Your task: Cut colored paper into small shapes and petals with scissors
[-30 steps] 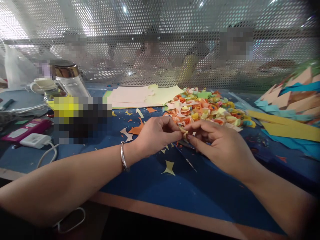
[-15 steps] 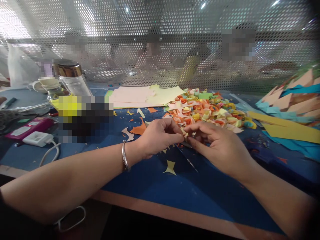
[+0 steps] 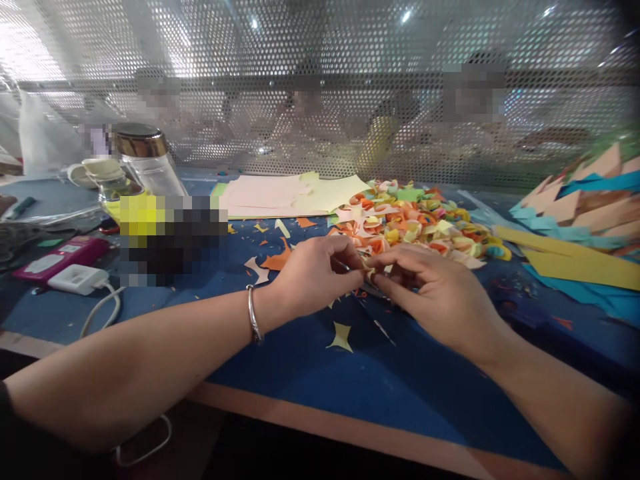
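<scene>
Between the fingertips of both hands is a small piece of pale yellow paper [image 3: 369,269], mostly covered by the fingers. My left hand [image 3: 323,273], below a silver bangle [image 3: 253,313], pinches it from the left. My right hand [image 3: 427,287] pinches it from the right, thumb and forefinger together. Just behind the hands lies a heap of small curled paper pieces [image 3: 405,227] in orange, yellow, green and pink. A pale yellow four-pointed paper scrap [image 3: 342,337] rests flat in front. Beside it is a thin pointed metal tool [image 3: 384,331], partly in shadow.
Paper sheets [image 3: 270,195] lie at the back. Orange scraps [image 3: 277,258] are left of my hand. Folded paper spikes [image 3: 565,203] and yellow strips [image 3: 585,257] sit right. A clear bottle [image 3: 153,170] and white charger [image 3: 77,279] stand left. A perforated metal screen [image 3: 320,40] closes the back.
Both hands stay close together on the yellow paper, with only slight finger movement. The whole view has shifted a little; nothing on the table has visibly been moved.
</scene>
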Tool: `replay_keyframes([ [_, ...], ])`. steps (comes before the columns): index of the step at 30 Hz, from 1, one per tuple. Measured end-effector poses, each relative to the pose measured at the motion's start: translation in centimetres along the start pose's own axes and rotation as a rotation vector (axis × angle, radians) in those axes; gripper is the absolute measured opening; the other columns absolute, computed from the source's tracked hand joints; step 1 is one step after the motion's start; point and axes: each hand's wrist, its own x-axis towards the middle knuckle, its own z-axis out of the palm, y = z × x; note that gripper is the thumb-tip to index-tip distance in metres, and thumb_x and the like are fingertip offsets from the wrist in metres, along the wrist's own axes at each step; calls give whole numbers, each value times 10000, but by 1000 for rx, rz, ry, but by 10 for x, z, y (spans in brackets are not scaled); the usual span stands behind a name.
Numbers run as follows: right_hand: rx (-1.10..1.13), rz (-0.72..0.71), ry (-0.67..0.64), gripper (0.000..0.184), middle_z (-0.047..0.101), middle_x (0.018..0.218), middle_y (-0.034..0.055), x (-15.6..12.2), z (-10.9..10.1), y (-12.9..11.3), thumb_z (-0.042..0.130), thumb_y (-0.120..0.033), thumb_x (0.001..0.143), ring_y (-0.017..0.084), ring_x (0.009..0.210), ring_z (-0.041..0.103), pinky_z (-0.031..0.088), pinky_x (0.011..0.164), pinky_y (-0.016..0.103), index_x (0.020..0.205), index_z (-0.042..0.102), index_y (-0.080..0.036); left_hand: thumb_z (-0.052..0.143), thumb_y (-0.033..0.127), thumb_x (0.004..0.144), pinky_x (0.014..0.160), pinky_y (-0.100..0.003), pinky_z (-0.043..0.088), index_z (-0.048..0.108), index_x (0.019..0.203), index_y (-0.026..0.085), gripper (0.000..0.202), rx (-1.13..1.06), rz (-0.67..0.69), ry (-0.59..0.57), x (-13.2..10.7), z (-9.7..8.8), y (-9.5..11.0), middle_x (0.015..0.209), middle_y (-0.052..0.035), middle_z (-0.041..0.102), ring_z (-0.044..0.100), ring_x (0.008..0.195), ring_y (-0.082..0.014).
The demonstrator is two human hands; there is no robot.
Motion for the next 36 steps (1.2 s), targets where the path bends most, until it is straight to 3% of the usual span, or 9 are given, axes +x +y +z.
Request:
replay_keyframes([
  [3, 1, -15, 0, 134, 697, 864, 34, 0, 1, 1, 637, -297, 948, 138, 637, 592, 486, 576, 281, 944, 753, -232, 639, 179, 755, 624, -248, 452, 652, 759, 188, 16, 74, 34, 8, -1, 0, 0, 751, 7, 692, 594, 670, -100],
  [9, -4, -23, -2, 132, 704, 878, 36, 1, 2, 1, 638, -294, 945, 145, 661, 611, 497, 591, 286, 956, 755, -233, 647, 201, 751, 598, -261, 412, 614, 728, 193, 41, 155, 44, 21, -2, -1, 2, 690, 18, 638, 538, 635, -99],
  [16, 2, 13, -23, 197, 699, 860, 56, 1, -1, -2, 629, -375, 965, 158, 643, 600, 493, 572, 302, 921, 746, -223, 608, 201, 769, 622, -265, 430, 591, 779, 204, 20, 213, 131, 19, -4, -3, 4, 715, 23, 662, 571, 641, -103],
  [25, -15, 27, -58, 176, 703, 880, 55, 0, 0, -1, 629, -344, 972, 158, 686, 625, 491, 602, 290, 877, 710, -220, 603, 189, 781, 653, -266, 438, 627, 786, 199, 27, 328, 147, 0, -5, -7, 6, 742, 9, 694, 599, 658, -113],
  [36, -30, 6, -49, 178, 725, 915, 73, -2, 2, 0, 622, -327, 978, 182, 750, 664, 499, 600, 298, 874, 719, -220, 587, 186, 752, 647, -272, 433, 631, 772, 197, 49, 318, 176, -13, -1, -5, 2, 695, 18, 647, 575, 646, -113],
])
